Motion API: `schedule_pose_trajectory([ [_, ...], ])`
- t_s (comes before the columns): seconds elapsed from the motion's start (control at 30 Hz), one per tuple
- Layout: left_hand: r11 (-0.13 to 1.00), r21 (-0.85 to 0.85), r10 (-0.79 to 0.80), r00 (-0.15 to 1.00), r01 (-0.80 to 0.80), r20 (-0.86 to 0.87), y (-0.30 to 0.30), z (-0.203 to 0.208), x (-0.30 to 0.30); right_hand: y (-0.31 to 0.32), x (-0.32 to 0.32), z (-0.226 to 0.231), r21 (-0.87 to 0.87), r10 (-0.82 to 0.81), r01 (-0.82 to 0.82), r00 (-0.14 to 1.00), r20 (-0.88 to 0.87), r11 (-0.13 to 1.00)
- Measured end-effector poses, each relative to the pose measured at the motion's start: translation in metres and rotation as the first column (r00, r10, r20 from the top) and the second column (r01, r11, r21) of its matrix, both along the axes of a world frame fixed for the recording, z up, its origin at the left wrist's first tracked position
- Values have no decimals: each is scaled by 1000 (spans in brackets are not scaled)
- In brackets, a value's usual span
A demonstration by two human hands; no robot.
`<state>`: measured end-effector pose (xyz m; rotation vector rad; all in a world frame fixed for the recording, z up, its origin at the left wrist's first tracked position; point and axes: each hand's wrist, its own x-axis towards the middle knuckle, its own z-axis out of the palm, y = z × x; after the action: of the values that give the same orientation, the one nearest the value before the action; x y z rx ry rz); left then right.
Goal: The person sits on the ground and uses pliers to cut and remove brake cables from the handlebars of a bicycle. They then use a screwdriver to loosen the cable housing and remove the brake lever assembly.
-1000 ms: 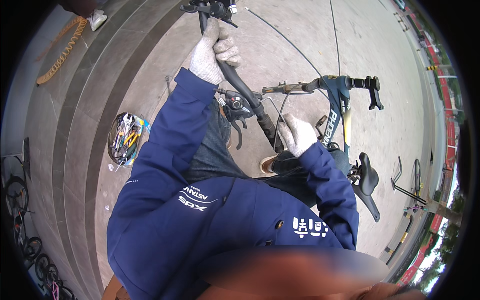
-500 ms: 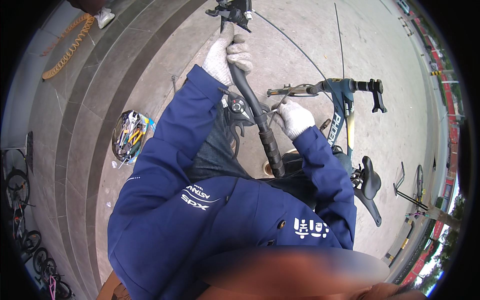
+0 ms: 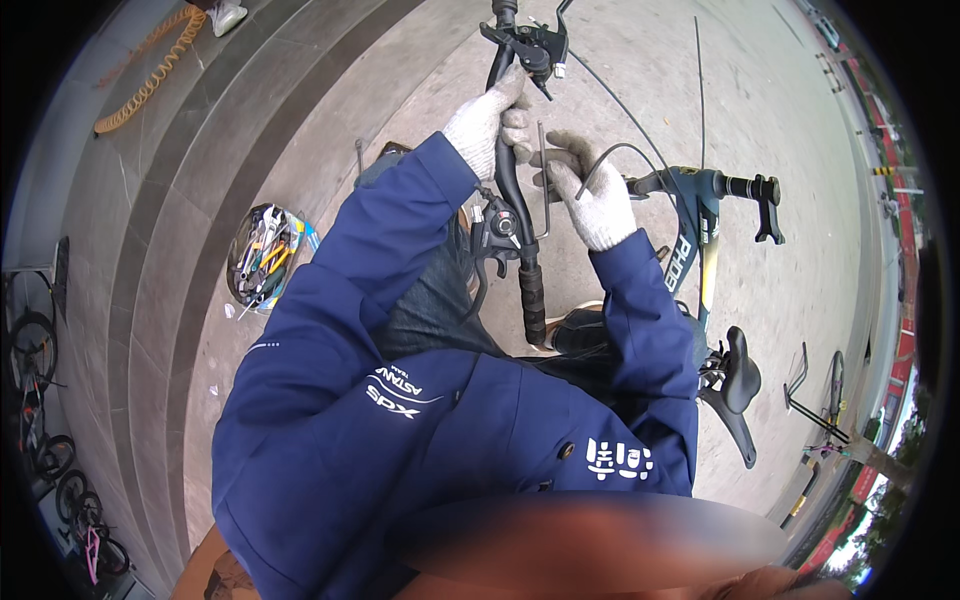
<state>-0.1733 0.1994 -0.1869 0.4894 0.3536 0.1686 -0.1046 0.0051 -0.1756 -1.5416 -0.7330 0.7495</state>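
My gloved left hand is wrapped around the black bicycle handlebar, just below the brake lever and shifter at its far end. Nearer to me, a second shifter with a round dial and its lever sit beside the rubber grip. A thin metal hex key stands alongside the bar, its lower end at that shifter's clamp. Just right of the key, my gloved right hand has its fingers apart and appears to hold nothing. A black cable arcs in front of this hand.
A dark teal bicycle frame with a black stem and saddle lies to the right. At left, a bag of tools rests near stone steps. An orange coiled hose lies at the upper left.
My right hand has opened and moved up from the shifter clamp, where the hex key now stands free of it. The handlebar has turned more upright, its far end swinging right with my left hand.
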Motion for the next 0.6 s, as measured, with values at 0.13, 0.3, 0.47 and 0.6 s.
schedule_pose_trajectory([
  [0.13, 997, 34, 71, 997, -70, -18, 6, -1, -3, -16, -14, 13, 20, -23, 22, 999, 23, 1000],
  [0.3, 997, -53, 55, 998, -53, 38, 18, -4, -6, -63, -8, 6, 236, 216, -199, 975, -48, 951],
  [0.47, 996, -90, 30, 996, -22, 86, 22, -6, -6, -89, -19, -11, 409, 341, -190, 878, -337, 893],
  [0.6, 997, -79, 9, 995, -1, 96, 21, -6, -5, -99, -26, -11, 130, 103, -68, 953, -286, 989],
])
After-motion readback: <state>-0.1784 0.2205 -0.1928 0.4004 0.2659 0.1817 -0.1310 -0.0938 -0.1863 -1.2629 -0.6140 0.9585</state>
